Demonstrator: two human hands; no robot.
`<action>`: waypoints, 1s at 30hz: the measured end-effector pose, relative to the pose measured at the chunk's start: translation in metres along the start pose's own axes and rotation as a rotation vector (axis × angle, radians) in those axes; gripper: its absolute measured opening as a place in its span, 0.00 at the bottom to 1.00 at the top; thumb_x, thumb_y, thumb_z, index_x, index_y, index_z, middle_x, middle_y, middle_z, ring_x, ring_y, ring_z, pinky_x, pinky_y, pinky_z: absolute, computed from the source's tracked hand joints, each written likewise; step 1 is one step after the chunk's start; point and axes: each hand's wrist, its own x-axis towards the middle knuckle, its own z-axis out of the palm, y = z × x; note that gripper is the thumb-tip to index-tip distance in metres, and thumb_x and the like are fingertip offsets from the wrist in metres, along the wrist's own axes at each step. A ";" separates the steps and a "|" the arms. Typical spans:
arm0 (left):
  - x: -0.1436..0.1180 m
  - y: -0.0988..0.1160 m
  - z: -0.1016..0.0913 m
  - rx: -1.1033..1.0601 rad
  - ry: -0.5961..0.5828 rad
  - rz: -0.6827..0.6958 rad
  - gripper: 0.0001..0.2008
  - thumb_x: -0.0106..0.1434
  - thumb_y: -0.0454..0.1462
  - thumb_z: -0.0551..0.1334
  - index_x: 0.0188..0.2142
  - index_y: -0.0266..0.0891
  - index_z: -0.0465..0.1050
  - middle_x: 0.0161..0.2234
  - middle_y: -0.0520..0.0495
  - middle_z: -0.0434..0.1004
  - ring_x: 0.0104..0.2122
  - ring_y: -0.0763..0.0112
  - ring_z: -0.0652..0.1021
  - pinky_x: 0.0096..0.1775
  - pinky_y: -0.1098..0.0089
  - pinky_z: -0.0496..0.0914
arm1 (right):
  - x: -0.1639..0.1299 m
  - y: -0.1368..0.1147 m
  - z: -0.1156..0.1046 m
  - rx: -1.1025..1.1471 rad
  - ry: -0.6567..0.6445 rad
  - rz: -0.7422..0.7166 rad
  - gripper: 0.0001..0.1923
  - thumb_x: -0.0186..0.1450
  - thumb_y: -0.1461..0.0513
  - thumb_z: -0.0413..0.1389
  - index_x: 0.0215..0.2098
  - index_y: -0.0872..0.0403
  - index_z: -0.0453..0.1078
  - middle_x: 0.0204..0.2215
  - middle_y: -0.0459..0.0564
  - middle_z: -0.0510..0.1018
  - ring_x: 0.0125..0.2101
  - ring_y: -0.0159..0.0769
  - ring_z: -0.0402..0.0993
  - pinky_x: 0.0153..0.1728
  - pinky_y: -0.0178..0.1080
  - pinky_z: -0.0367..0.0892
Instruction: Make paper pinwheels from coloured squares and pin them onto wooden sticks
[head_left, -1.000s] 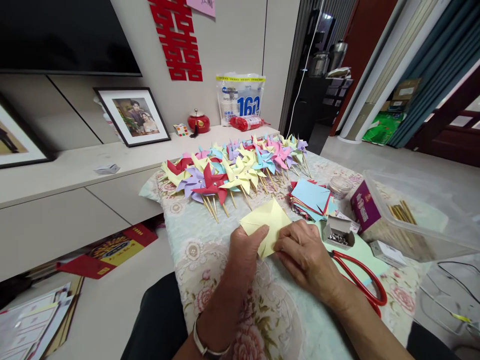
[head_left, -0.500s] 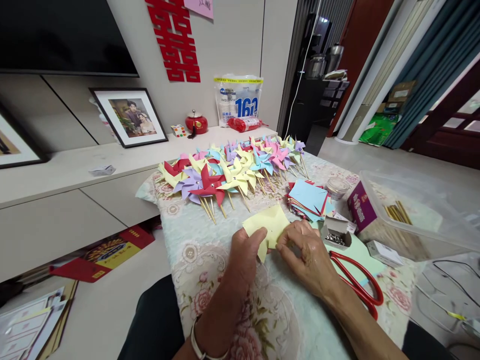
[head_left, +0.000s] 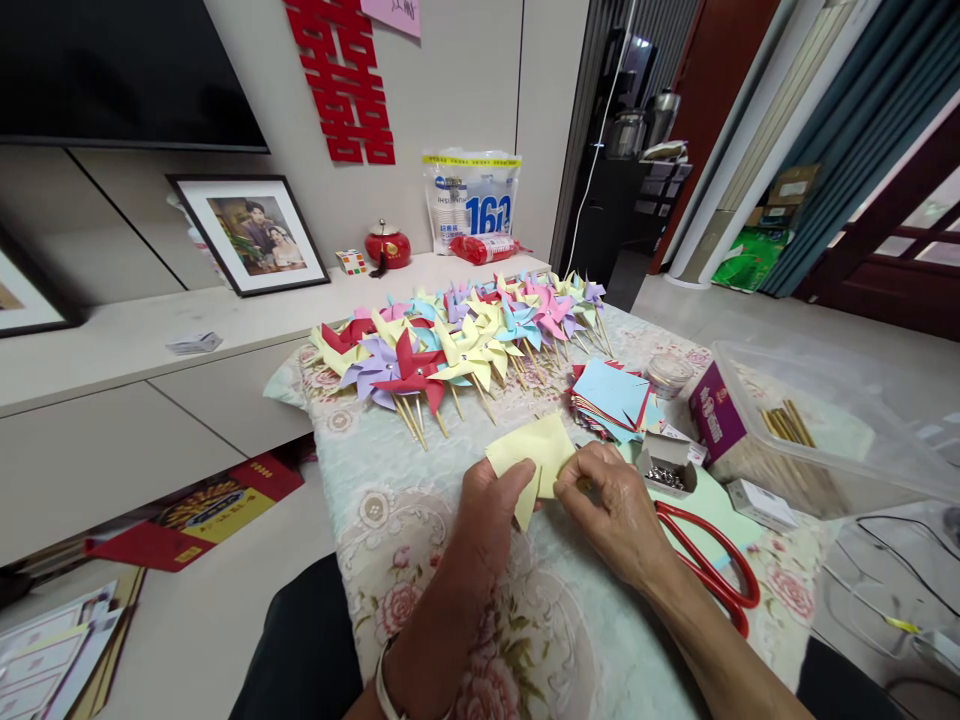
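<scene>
A yellow paper square with cut slits is held just above the floral tablecloth. My left hand pinches its left edge with the thumb on top. My right hand grips the lower right corner and bends it inward. Behind the sheet lies a row of finished paper pinwheels on wooden sticks, in red, yellow, purple, blue and pink. A stack of coloured paper squares sits just right of the sheet.
Red-handled scissors lie by my right wrist. A small open box of pins, a round lidded jar, a purple carton and a clear plastic bin with sticks stand at right. A low cabinet with framed photos runs along the left.
The yellow sheet has been drawn closer in and its right side folded under my right fingers, so less of it shows. The view has shifted slightly left.
</scene>
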 end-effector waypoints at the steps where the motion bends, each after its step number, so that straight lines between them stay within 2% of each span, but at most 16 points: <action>1: 0.000 0.000 0.000 -0.001 -0.007 0.004 0.17 0.52 0.40 0.67 0.40 0.32 0.80 0.25 0.48 0.80 0.23 0.69 0.75 0.28 0.71 0.70 | 0.000 0.000 0.000 0.003 0.000 0.008 0.10 0.65 0.64 0.53 0.25 0.51 0.65 0.28 0.48 0.72 0.34 0.41 0.66 0.35 0.41 0.58; 8: 0.000 -0.001 0.000 0.015 -0.014 0.015 0.17 0.50 0.39 0.69 0.40 0.33 0.80 0.25 0.50 0.79 0.24 0.70 0.74 0.26 0.73 0.68 | 0.000 0.003 0.000 -0.004 0.008 0.021 0.10 0.64 0.64 0.53 0.24 0.51 0.65 0.27 0.48 0.72 0.34 0.41 0.67 0.35 0.41 0.59; 14: 0.000 0.000 0.001 0.038 -0.002 0.017 0.13 0.49 0.37 0.69 0.35 0.34 0.81 0.26 0.49 0.81 0.23 0.72 0.74 0.26 0.73 0.69 | 0.001 0.003 0.001 0.005 0.017 0.040 0.10 0.64 0.64 0.53 0.24 0.51 0.65 0.27 0.48 0.72 0.34 0.41 0.67 0.35 0.41 0.59; 20: 0.001 -0.001 0.002 0.045 0.017 0.008 0.15 0.47 0.35 0.70 0.37 0.34 0.81 0.30 0.48 0.82 0.26 0.70 0.76 0.27 0.73 0.70 | 0.001 0.003 0.001 0.014 0.014 0.063 0.11 0.65 0.63 0.53 0.24 0.51 0.64 0.27 0.48 0.72 0.34 0.42 0.67 0.36 0.41 0.58; 30: -0.001 0.005 0.006 0.152 0.065 0.021 0.09 0.46 0.35 0.66 0.29 0.33 0.78 0.22 0.51 0.76 0.20 0.74 0.69 0.22 0.74 0.65 | 0.000 -0.002 0.002 0.060 -0.003 0.072 0.12 0.65 0.60 0.53 0.24 0.51 0.66 0.27 0.48 0.72 0.34 0.43 0.67 0.36 0.42 0.59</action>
